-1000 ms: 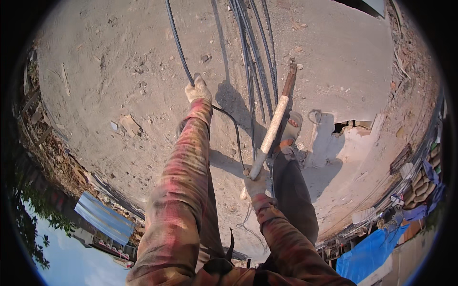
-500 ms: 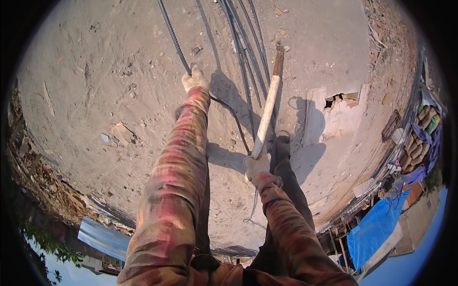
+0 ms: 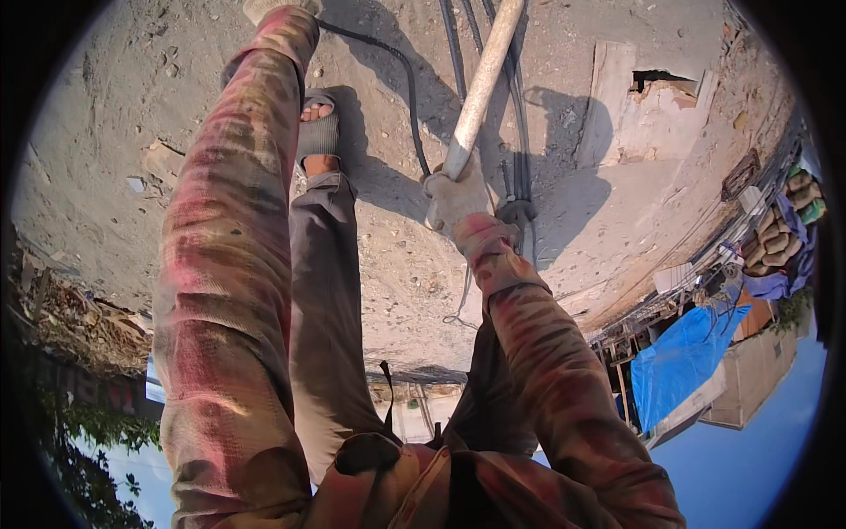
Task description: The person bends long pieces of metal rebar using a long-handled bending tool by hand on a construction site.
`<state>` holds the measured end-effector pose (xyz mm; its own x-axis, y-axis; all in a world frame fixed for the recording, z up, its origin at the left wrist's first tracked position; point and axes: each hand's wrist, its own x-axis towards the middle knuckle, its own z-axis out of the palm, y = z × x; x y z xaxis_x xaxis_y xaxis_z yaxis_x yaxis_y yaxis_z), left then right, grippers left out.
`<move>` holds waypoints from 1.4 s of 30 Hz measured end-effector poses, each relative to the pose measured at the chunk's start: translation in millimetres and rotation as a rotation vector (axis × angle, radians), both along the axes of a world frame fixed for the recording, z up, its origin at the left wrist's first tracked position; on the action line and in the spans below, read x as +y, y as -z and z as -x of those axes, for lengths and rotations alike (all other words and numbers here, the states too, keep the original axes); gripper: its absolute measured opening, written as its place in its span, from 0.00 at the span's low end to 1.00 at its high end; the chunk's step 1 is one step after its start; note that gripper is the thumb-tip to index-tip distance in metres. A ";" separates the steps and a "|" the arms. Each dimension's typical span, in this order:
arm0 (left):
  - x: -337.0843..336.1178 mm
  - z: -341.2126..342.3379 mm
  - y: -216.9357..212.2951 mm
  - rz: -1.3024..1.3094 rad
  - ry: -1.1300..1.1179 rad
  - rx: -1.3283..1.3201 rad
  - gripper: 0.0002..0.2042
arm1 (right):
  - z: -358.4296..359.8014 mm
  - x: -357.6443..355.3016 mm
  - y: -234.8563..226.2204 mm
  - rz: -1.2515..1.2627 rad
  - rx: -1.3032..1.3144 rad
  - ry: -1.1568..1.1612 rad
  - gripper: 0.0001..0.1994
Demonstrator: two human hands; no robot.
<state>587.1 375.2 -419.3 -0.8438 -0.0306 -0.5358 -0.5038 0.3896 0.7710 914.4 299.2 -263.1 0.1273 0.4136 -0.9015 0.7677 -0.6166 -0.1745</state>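
My left hand (image 3: pixel 280 9), in a pale work glove, is at the top edge, partly cut off, closed on a dark steel bar (image 3: pixel 401 60). The bar bends down from that glove to my right glove, where its end is hidden. My right hand (image 3: pixel 460 192), gloved too, is wrapped round the lower end of a long whitish pipe (image 3: pixel 485 84). That pipe slants up and out of view at the top. Several more dark bars (image 3: pixel 520 119) lie on the ground beside and behind it.
My sandalled left foot (image 3: pixel 319 132) stands between my arms, and my other foot (image 3: pixel 516 212) is by the bars. A concrete slab with a broken hole (image 3: pixel 663 81) is to the right. Farther right are stacked sacks (image 3: pixel 787 231) and a blue tarp (image 3: pixel 679 366).
My left hand has moved up and left with the steel bar. My right hand and the pipe are higher in view. My left foot has come forward into sight.
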 end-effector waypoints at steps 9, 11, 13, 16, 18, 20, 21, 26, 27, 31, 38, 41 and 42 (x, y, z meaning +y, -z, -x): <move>9.4 -21.7 -34.6 0.064 0.117 -0.036 0.16 | -3.5 12.5 0.1 -0.036 -0.144 -0.055 0.19; 12.2 -22.6 -37.9 0.061 0.139 -0.041 0.16 | -6.9 8.1 4.1 -0.098 -0.090 -0.016 0.21; 16.4 -23.4 -39.8 0.052 0.154 -0.041 0.16 | -10.2 6.4 5.9 -0.181 -0.005 0.010 0.21; 22.6 -23.3 -40.2 0.038 0.167 -0.047 0.16 | -12.5 12.2 3.4 -0.116 -0.197 -0.132 0.23; 24.1 -21.4 -38.8 0.031 0.171 -0.044 0.16 | -11.3 19.4 0.5 0.059 -0.226 -0.140 0.25; 23.1 -18.5 -37.2 0.029 0.170 -0.032 0.16 | -7.2 24.1 1.2 0.177 -0.265 -0.153 0.28; 21.2 -18.1 -37.3 0.030 0.169 -0.022 0.16 | -4.6 23.3 2.4 0.221 -0.315 -0.161 0.29; 32.9 -23.5 -49.3 -0.121 0.132 0.024 0.17 | 8.6 0.2 17.2 -0.110 -0.153 -0.023 0.35; 40.8 -27.9 -54.0 -0.028 0.076 -0.055 0.18 | 6.0 0.0 14.8 -0.151 -0.120 -0.016 0.33; 63.9 -48.5 -73.3 0.034 0.679 0.224 0.22 | -43.6 38.3 -44.9 -0.314 0.047 -0.157 0.20; 50.4 -51.1 -53.6 0.339 0.636 0.086 0.21 | -179.1 139.6 -200.4 0.174 0.162 -0.054 0.16; 44.3 -53.5 -41.7 0.265 0.703 0.125 0.18 | -195.8 116.7 -207.2 0.232 0.021 -0.178 0.15; 38.2 -56.6 -39.8 0.169 0.778 0.071 0.18 | -195.9 107.5 -201.4 0.208 -0.056 -0.330 0.15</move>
